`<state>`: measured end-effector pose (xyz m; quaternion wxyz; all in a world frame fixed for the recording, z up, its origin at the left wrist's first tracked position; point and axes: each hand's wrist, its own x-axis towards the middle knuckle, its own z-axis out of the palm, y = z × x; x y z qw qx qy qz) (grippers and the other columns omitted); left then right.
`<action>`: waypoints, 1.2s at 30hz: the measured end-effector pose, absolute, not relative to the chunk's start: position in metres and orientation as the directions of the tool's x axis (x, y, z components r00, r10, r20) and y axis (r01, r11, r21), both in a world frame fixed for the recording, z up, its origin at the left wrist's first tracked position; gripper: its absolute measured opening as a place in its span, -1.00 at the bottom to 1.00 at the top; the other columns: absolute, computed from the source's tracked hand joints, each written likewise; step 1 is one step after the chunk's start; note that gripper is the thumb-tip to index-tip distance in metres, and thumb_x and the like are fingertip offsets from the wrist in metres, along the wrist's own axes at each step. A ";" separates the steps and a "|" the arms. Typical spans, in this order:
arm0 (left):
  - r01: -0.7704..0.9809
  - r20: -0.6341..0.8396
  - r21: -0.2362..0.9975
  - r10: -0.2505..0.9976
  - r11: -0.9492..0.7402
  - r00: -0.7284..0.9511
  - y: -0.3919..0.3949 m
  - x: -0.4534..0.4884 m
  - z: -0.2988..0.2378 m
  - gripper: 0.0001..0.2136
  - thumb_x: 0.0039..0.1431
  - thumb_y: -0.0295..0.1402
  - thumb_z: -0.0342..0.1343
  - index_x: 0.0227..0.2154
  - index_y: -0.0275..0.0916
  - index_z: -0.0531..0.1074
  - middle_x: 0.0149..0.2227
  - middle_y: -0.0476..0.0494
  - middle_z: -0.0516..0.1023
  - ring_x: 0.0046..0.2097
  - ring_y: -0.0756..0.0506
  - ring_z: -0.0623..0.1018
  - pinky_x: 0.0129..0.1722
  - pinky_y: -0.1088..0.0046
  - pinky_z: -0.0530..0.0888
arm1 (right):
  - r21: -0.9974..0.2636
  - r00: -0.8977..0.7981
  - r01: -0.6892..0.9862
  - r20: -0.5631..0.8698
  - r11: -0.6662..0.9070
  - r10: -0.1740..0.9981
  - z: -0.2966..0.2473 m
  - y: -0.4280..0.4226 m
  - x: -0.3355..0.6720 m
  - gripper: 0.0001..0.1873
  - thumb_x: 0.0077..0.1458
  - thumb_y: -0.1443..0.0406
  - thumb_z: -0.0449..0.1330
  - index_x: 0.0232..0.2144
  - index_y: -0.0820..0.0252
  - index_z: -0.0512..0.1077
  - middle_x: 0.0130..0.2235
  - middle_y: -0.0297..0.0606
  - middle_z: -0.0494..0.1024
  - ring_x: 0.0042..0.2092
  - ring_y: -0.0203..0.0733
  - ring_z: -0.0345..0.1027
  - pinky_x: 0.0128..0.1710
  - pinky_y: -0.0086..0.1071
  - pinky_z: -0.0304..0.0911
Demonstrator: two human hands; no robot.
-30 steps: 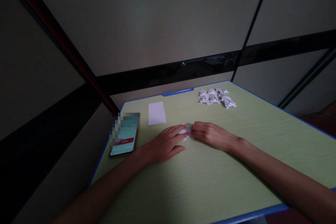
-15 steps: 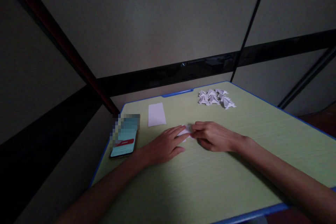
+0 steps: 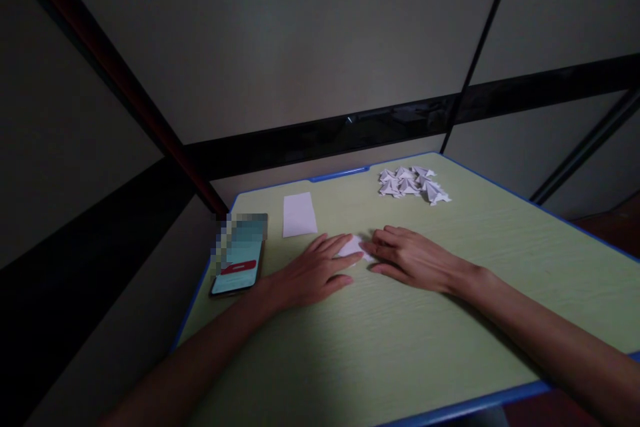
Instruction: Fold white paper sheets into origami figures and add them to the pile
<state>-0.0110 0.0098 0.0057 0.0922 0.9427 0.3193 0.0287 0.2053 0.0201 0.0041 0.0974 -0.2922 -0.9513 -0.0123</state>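
A small folded white paper piece (image 3: 356, 248) lies on the green table (image 3: 400, 347) between my two hands. My left hand (image 3: 313, 273) rests flat with its fingers stretched out, the fingertips pressing on the paper's left part. Opposite it, my right hand (image 3: 413, 258) lies palm down with fingers extended, the tips on the paper's right edge. Neither hand lifts the paper; most of it is hidden under the fingers.
A flat white sheet of paper (image 3: 299, 214) lies beyond my left hand. A phone (image 3: 239, 257) with a lit screen sits at the table's left edge. Several folded white paper pieces (image 3: 413, 184) are heaped at the far right. Walls with dark bars stand behind.
My right hand has gone from a pinch on the paper to lying flat with fingers stretched over it. The left hand has barely moved.
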 end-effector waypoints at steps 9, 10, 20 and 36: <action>0.592 0.002 0.218 0.607 -0.776 0.795 0.010 -0.011 0.004 -0.59 0.14 -0.25 -0.21 0.06 -0.20 0.05 0.17 -0.25 -0.06 0.18 -0.12 -0.08 0.10 0.23 -0.02 | -0.049 -0.765 0.621 0.175 0.782 0.619 0.003 0.019 0.197 -0.54 0.11 0.11 -0.20 -0.16 0.28 0.30 -0.32 -0.15 0.28 -0.31 -0.18 0.18 -0.34 -0.30 0.11; 0.597 -0.001 0.218 0.611 -0.772 0.791 0.010 -0.010 0.003 -0.59 0.14 -0.26 -0.21 0.06 -0.21 0.05 0.17 -0.26 -0.07 0.18 -0.13 -0.09 0.10 0.23 -0.02 | -0.051 -0.760 0.627 0.177 0.777 0.625 0.003 0.019 0.196 -0.54 0.11 0.11 -0.20 -0.16 0.28 0.30 -0.32 -0.15 0.28 -0.31 -0.18 0.18 -0.35 -0.30 0.10; 0.588 0.024 0.203 0.604 -0.783 0.797 0.012 -0.012 0.000 -0.60 0.13 -0.24 -0.19 0.03 -0.21 0.11 0.17 -0.26 -0.08 0.18 -0.13 -0.09 0.10 0.23 -0.02 | -0.076 -0.772 0.609 0.171 0.789 0.612 0.005 0.029 0.193 -0.51 0.10 0.08 -0.23 -0.15 0.28 0.30 -0.32 -0.15 0.25 -0.32 -0.17 0.18 -0.33 -0.28 0.12; 0.582 0.031 0.216 0.602 -0.784 0.798 0.013 -0.014 -0.001 -0.58 0.13 -0.21 -0.22 0.06 -0.14 0.05 0.17 -0.25 -0.09 0.17 -0.16 -0.07 0.08 0.21 0.00 | -0.078 -0.817 0.555 0.133 0.828 0.560 0.012 0.017 0.207 -0.58 0.13 0.15 -0.20 -0.38 0.26 0.37 -0.42 -0.26 0.28 -0.44 -0.30 0.19 -0.40 -0.38 0.10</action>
